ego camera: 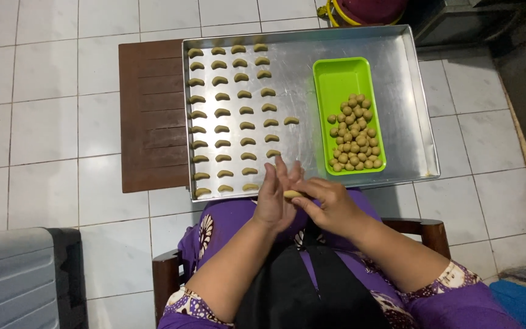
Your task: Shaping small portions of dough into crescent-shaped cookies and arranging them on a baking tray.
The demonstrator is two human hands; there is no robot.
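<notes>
The person sits in a wooden chair (167, 274) with purple clothes over the lap. Both hands meet just above the lap, at the near edge of the tray. The left hand (273, 198) stands up on its side with its fingers straight and close together. The right hand (330, 204) comes in from the side, and its fingertips pinch a small piece of dough (291, 194). The dough sits between the two hands, touching the left palm and the tips of the right fingers. Most of it is hidden by the fingers.

Just past the hands lies a big metal tray (406, 91) on a low brown table (153, 116). On the left part of the tray are rows of little curved dough pieces (232, 116). On the right part stands a green tray (336, 76) with a heap of small dough balls (354, 134) at its near end. White floor tiles (38, 116) lie all around.
</notes>
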